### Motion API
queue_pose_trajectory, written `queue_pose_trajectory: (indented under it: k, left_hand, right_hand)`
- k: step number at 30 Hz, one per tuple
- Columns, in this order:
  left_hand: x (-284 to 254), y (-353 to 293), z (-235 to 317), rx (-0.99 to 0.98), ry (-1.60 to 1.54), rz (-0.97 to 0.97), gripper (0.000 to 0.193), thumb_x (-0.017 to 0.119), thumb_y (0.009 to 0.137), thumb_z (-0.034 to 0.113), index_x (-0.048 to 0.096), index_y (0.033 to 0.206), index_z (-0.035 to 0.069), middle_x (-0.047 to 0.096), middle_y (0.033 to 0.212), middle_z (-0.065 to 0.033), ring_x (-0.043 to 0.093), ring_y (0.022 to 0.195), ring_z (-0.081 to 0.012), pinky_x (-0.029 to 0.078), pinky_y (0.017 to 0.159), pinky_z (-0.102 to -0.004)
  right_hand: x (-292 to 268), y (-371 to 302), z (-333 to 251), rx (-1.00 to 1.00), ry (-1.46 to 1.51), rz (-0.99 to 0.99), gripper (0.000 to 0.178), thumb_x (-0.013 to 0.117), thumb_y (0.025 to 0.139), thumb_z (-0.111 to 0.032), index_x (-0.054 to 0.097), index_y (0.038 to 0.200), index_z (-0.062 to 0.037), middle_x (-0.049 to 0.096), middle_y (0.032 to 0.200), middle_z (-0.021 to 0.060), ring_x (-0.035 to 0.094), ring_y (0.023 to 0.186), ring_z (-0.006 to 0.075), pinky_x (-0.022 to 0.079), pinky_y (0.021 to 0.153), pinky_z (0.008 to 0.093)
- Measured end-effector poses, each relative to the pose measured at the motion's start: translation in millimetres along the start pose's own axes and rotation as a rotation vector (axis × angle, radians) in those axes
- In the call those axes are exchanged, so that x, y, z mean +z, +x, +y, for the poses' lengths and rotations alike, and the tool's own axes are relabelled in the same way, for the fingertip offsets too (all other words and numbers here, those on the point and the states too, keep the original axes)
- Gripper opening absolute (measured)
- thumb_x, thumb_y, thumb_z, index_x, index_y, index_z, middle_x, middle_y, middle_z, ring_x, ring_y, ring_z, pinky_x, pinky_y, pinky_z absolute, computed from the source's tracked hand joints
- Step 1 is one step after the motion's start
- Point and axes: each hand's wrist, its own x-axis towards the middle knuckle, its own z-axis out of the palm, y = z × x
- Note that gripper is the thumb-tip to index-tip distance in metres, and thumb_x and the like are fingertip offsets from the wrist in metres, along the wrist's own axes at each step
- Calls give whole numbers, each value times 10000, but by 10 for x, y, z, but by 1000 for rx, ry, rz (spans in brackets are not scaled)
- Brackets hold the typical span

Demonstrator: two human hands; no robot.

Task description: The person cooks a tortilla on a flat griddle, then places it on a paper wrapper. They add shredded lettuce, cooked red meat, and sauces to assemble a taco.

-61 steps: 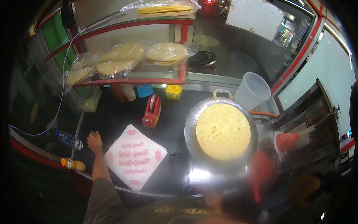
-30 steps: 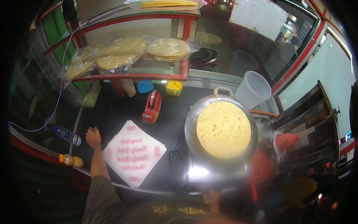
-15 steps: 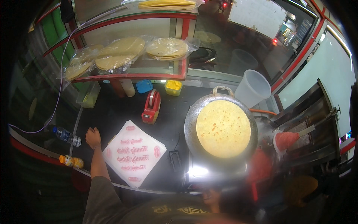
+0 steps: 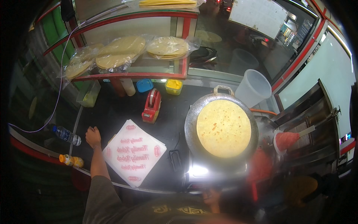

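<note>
The flatbread (image 4: 223, 128) lies flat in the pan (image 4: 190, 128), well right of the left hand (image 4: 93, 137), which is loosely curled just beside the paper (image 4: 134, 154), with nothing visible in it. The right hand (image 4: 212, 196) seems to be the blurred shape below the pan; I cannot tell its grip. The tub (image 4: 174, 92) holds yellow stuff (image 4: 173, 84); clear bags (image 4: 121, 54) hold more flatbreads (image 4: 167, 46).

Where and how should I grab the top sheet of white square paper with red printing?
Probably pinch the top sheet by its far corner, coming from the left, where the person's curled left hand is close. The sheet lies flat, turned like a diamond, so that corner points away, uncovered; the left forearm lies close beside the left corner.
</note>
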Motion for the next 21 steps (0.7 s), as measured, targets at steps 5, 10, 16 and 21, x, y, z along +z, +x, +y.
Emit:
queue_pose_trajectory:
  k: [5,10,16,21]
  left_hand:
    - [354,196,-336,216,73,59,333,639,1012,327,761,966,21,812,1014,-251,776,1018,-496,590,934,-601]
    - [339,179,-331,217,62,60,327,642,1006,312,763,968,10,813,1012,-253,777,1022,-493,590,933,-596]
    - [71,61,-82,81,-8,9,328,640,1004,311,767,982,9,816,1028,-251,778,1031,-491,589,943,-593]
    - [-137,-27,104,6,-28,-17,322,637,1005,313,774,1002,21,817,1040,-249,775,1038,-494,588,947,-595]
  right_hand:
    - [-25,43,-48,-67,-41,20,251,837,785,-217,847,1009,-105,851,926,116,815,891,327,568,984,463]
    - [-43,67,-84,-40,-65,-3,236,837,791,-219,849,996,-103,847,918,120,816,889,325,569,978,456]
    - [-36,73,-104,-28,-4,14,244,842,788,-222,852,999,-101,846,916,120,817,877,323,581,946,458]
    - [-39,64,-102,-39,-49,12,246,850,775,-203,848,992,-87,847,921,124,815,877,333,586,955,466]
